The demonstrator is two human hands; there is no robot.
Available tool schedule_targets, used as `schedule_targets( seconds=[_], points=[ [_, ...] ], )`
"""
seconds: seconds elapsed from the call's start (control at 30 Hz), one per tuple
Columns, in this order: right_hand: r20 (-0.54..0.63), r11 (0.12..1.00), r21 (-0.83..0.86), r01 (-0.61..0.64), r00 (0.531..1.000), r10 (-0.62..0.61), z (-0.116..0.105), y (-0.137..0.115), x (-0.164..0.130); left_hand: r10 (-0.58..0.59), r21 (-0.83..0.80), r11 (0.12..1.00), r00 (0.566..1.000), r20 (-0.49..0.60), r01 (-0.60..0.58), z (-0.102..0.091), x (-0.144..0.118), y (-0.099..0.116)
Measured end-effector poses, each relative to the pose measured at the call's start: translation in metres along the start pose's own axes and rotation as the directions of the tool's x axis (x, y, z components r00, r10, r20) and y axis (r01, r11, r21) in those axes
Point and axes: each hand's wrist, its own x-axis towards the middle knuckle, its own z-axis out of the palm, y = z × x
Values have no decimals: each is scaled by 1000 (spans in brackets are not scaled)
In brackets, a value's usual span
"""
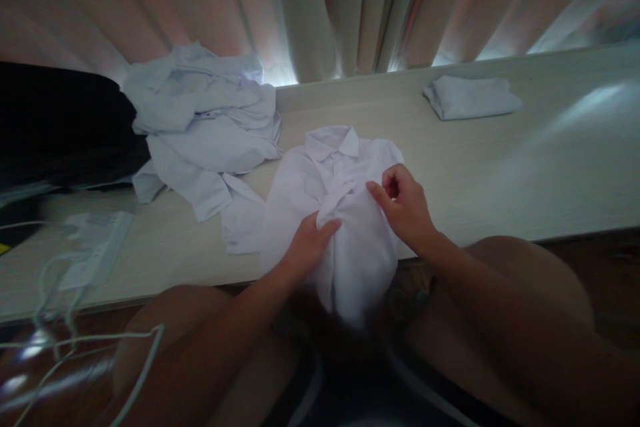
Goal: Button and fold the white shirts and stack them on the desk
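Drawn curtains (350,7) hang behind a pale wooden desk (500,167); a white collared shirt (345,213) lies on it, collar away from the person, lower part hanging over the near edge; the left hand (307,247) lies flat on the shirt front, fingers loosely spread, clasping nothing; the right hand (405,207), just beside it, pinches a fold of the fabric, its grip nearly closed; left of both, a heap of crumpled white garments (205,127); well apart to the right, a folded white cloth (470,97); white cables (75,320) trail far left.
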Motion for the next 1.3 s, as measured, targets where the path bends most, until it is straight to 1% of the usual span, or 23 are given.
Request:
schedule_targets(
  seconds=[0.03,0.1,0.13,0.17,0.23,0.3,0.4,0.47,0.53,0.63,0.7,0.73,0.8,0.93,0.97,1.0,1.03,1.1,1.13,1.17,1.2,1.23,1.3],
  points=[
    [104,998,-49,38,994,-33,0,-6,-9,-13,-36,999,1000,-17,12,0,0,2],
    [349,995,-86,57,937,-24,6,-17,-26,-21,-121,992,1000,0,21,1,-2,6],
    [427,993,-101,53,904,-5,10,-20,-33,-20,-158,987,1000,18,23,2,-3,8],
    [466,992,-118,46,885,14,14,-22,-38,-22,-190,981,999,37,29,3,-4,9],
    [475,991,-130,28,879,37,21,-21,-43,-37,-235,971,997,70,52,4,-4,8],
    [468,996,-85,-18,882,56,25,-14,-42,-52,-263,962,994,96,76,3,-3,5],
    [477,990,70,-122,876,74,23,-3,-35,-59,-255,963,991,117,88,0,0,1],
    [490,956,193,-220,866,100,20,0,-30,-53,-219,973,994,98,73,-4,2,1],
    [510,878,323,-352,847,153,15,-2,-27,-38,-171,984,998,44,45,-7,3,2],
    [561,658,505,-558,792,241,11,-11,-25,-25,-101,995,997,-76,17,-12,6,3],
    [597,534,551,-642,750,285,11,-17,-26,-29,-64,998,993,-115,22,-14,7,1],
    [605,505,553,-663,736,304,12,-19,-28,-29,-47,999,993,-111,24,-14,7,1],
    [602,506,541,-671,730,324,14,-20,-31,-18,-9,1000,995,-99,17,-12,6,-1],
    [613,555,506,-660,728,306,21,-14,-36,10,6,1000,984,-178,-9,-6,-1,0],
    [612,577,499,-646,734,293,23,-11,-37,20,-3,1000,986,-168,-21,-5,-3,1],
    [598,614,493,-616,753,276,24,-9,-37,31,-14,999,991,-132,-33,-4,-5,4],
    [563,667,487,-564,787,254,25,-7,-38,38,-25,999,996,-87,-40,-4,-6,7],
    [426,808,442,-391,884,195,26,-4,-38,22,-48,999,1000,-15,-22,-3,-9,12],
    [347,880,381,-284,926,148,27,-4,-39,1,-63,998,1000,-1,-1,-3,-9,15],
    [282,938,299,-174,955,87,27,-4,-40,-19,-82,996,1000,3,20,-2,-10,16],
    [244,975,211,-67,970,14,27,-5,-40,-32,-101,994,999,-3,31,-2,-10,17],
    [232,990,135,28,971,-59,27,-6,-41,-35,-118,992,999,-9,33,-2,-10,16],
    [261,986,47,157,951,-164,26,-10,-43,-24,-146,989,999,-24,20,-2,-10,14]
  ],
)
